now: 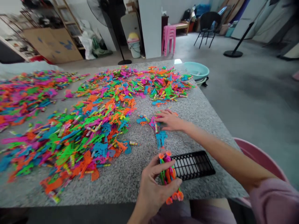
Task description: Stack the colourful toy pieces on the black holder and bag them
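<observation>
My left hand (pixel 150 183), near the table's front edge, is closed around a bundle of colourful plastic suction-cup darts (pixel 167 175). Orange cups stick out at both ends of the bundle. Beside it, a black slotted plastic tray (pixel 193 165) lies on the table. Farther forward, my right hand (pixel 170 120) reaches palm down, fingers stretched out over a few small toy pieces; its fingertips are partly blurred. Under and beside those fingers are a pink toy gun (pixel 153 123) and a blue toy gun (pixel 161 138).
Large heaps of bright plastic toy guns (pixel 86 133) cover the left and far parts of the speckled stone table (pixel 198 118). A turquoise basin (pixel 196 69) stands past the far right corner, a red tub (pixel 259 155) by the right edge. Behind are pink stools (pixel 169 35) and a black chair (pixel 207 25).
</observation>
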